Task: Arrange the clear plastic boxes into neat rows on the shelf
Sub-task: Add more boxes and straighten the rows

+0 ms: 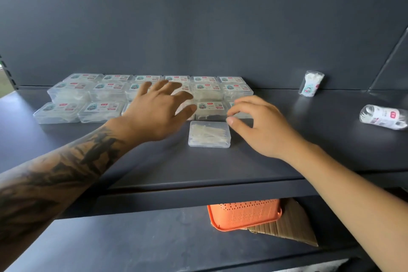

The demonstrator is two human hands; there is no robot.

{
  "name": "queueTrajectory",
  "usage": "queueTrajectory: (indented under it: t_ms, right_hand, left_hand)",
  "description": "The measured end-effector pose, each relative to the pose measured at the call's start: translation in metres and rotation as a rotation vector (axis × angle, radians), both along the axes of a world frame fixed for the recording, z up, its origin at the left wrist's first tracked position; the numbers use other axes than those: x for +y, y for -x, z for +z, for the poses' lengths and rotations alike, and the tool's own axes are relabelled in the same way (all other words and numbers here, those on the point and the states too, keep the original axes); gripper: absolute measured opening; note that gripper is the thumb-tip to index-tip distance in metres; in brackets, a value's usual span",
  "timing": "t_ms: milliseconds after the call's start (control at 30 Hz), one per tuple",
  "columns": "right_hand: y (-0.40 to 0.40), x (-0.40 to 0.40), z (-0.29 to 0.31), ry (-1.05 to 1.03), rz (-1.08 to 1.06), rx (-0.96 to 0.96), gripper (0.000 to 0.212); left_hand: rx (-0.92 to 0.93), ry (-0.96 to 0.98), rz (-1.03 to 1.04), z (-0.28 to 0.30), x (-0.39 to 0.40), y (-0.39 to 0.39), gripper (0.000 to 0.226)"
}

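A: Shelf [254, 157], dark grey. What sits on it?

B: Clear plastic boxes [106, 95] in three rows at the back left, labels up, packed side by side. One lone box [209, 133] lies apart, just in front of the front row, flat, no label showing, pale sticks inside.

A: Left hand?

B: Left hand [159, 110] spread, fingers straight, palm down, over the middle of the rows. It covers parts of the second and front rows. Holds nothing. Can't tell whether it touches the boxes under it. Tattooed forearm.

A: Right hand?

B: Right hand [256, 126] just right of the lone box, fingers loosely curved, thumb tip near that box's far right corner. Fingertips reach toward the right end of the front row. Nothing gripped; contact with either unclear.

A: Anything else on the shelf?

B: Small clear packet [310, 83] standing at the back right, well apart from the rows. A clear tube-shaped pack [384, 117] lying on its side at the far right edge.

A: Below?

B: Lower shelf [132, 240] with an orange perforated basket [244, 214] on cardboard [293, 225].
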State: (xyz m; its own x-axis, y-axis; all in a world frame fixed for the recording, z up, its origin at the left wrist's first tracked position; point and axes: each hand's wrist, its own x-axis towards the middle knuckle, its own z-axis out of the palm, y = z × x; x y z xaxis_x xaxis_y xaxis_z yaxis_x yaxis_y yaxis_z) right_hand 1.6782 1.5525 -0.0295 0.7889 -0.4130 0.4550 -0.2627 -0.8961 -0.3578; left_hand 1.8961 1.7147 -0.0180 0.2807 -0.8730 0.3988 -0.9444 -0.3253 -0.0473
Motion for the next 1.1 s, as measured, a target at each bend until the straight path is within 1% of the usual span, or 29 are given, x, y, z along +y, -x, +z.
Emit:
queueTrajectory:
  t_ms: [67,133,200,267,333,433,500,600,733,800,867,967,1100]
  right_hand:
    - [0.001,0.012,-0.001,-0.053,0.092,0.015,0.024]
    - [0.001,0.019,-0.002,-0.08,0.143,0.058,0.029]
    - [0.001,0.023,-0.004,-0.08,0.165,0.105,0.036]
    - [0.002,0.026,-0.007,-0.08,0.178,0.1,0.04]
    - [0.001,0.028,-0.008,-0.096,0.183,0.075,0.039]
    - [0.001,0.033,-0.008,-0.134,0.209,0.063,0.034]
    - [-0.002,0.037,-0.007,-0.178,0.236,0.055,0.03]
    - [-0.008,0.042,-0.009,-0.245,0.237,0.027,0.024]
    - [-0.018,0.047,-0.012,-0.304,0.229,-0.069,0.025]
    - [-0.02,0.049,-0.013,-0.371,0.235,-0.119,0.028]
    - [-0.022,0.049,-0.014,-0.421,0.238,-0.107,0.028]
    - [-0.023,0.047,-0.017,-0.462,0.26,-0.04,0.022]
    - [-0.018,0.047,-0.02,-0.446,0.276,-0.015,0.043]
  left_hand:
    - [0.058,0.008,-0.09,0.007,0.009,0.01,0.06]
    - [0.062,-0.005,-0.18,0.009,0.018,0.023,0.052]
    - [0.095,-0.025,-0.238,0.006,0.026,0.032,0.052]
    - [0.193,-0.064,-0.254,0.001,0.033,0.035,0.055]
    - [0.22,-0.065,-0.288,-0.005,0.038,0.034,0.056]
    - [0.288,0.022,-0.331,-0.01,0.046,0.029,0.047]
    - [0.349,0.075,-0.335,-0.012,0.052,0.025,0.042]
    - [0.431,0.151,-0.323,-0.015,0.059,0.021,0.028]
    - [0.598,0.224,-0.261,-0.019,0.06,0.021,0.032]
    - [0.66,0.275,-0.242,-0.023,0.058,0.019,0.035]
    - [0.688,0.326,-0.228,-0.025,0.057,0.019,0.036]
    - [0.695,0.337,-0.228,-0.026,0.056,0.018,0.039]
    - [0.727,0.337,-0.233,-0.025,0.056,0.019,0.036]
